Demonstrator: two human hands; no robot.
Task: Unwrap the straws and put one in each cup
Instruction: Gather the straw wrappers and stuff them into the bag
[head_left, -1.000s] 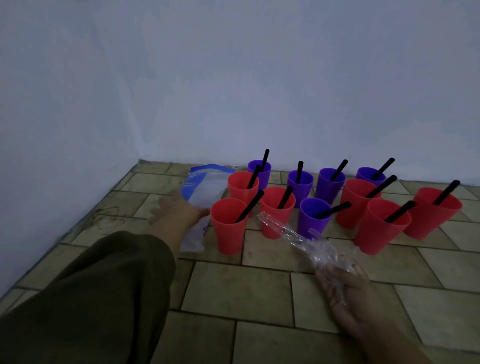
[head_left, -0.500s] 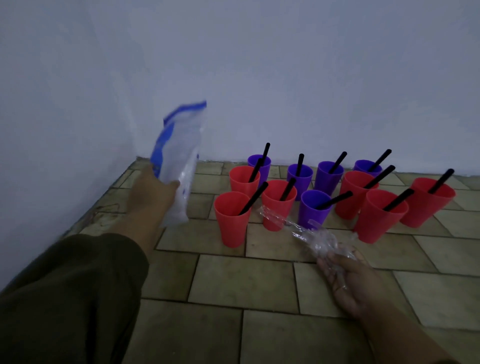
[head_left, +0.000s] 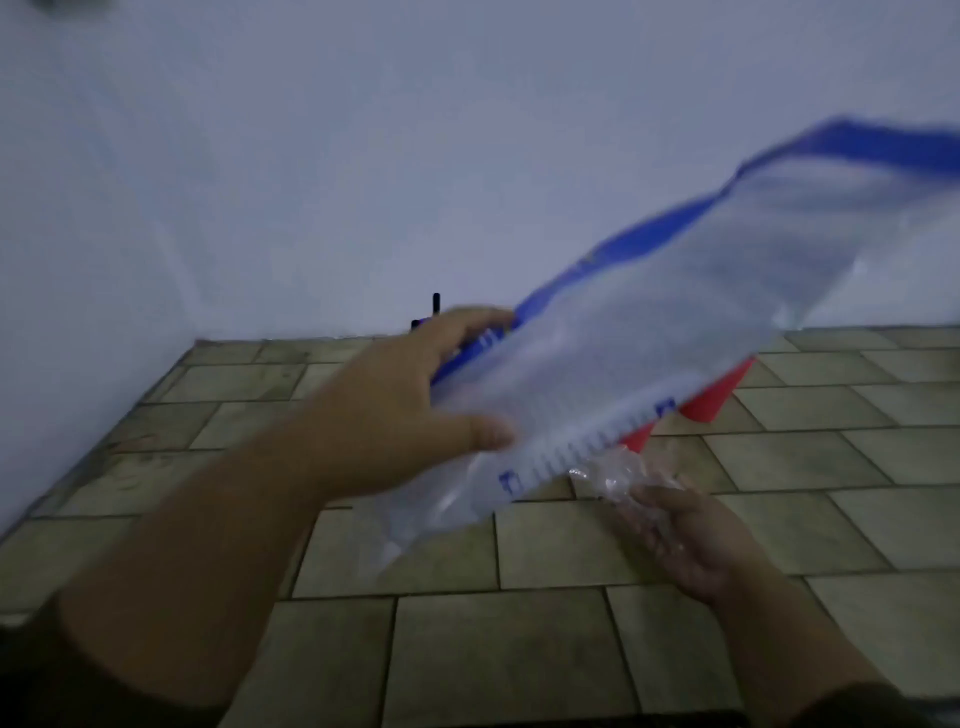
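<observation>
The bag (head_left: 649, 322) fills the middle of the shot, a big clear plastic one with a blue border, blurred and slanting up to the right, and everything reads off it. At its low left end the left hand (head_left: 395, 410) grips it, thumb pressed over the near face, fingers wrapped across the far blue edge. It's a firm clamp, and I judge that's because a floppy sheet this size needs pinching at one end to be swung about.

Just under the bag's lower edge the right hand (head_left: 691, 545) sits palm up, fingers loosely curled round a crumpled wrapper (head_left: 613, 473) of clear film. The film touches or nearly touches the bag's printed strip; I can't tell which. My read: the scraps are held right at the bag so they can go in as rubbish, though the blur hides where the bag's mouth is.

And the cups? Mostly behind the bag. A red cup (head_left: 719, 392) peeks out below its lower edge, and a second red cup (head_left: 638, 440) shows as a sliver closer to the wrapper. One black straw (head_left: 436, 304) pokes up just past the bag's left end, above the left hand's fingers. How many cups carry straws can't be counted from here. Beneath the bag lies the tiled floor (head_left: 519, 649); behind it, the pale wall (head_left: 311, 156).
</observation>
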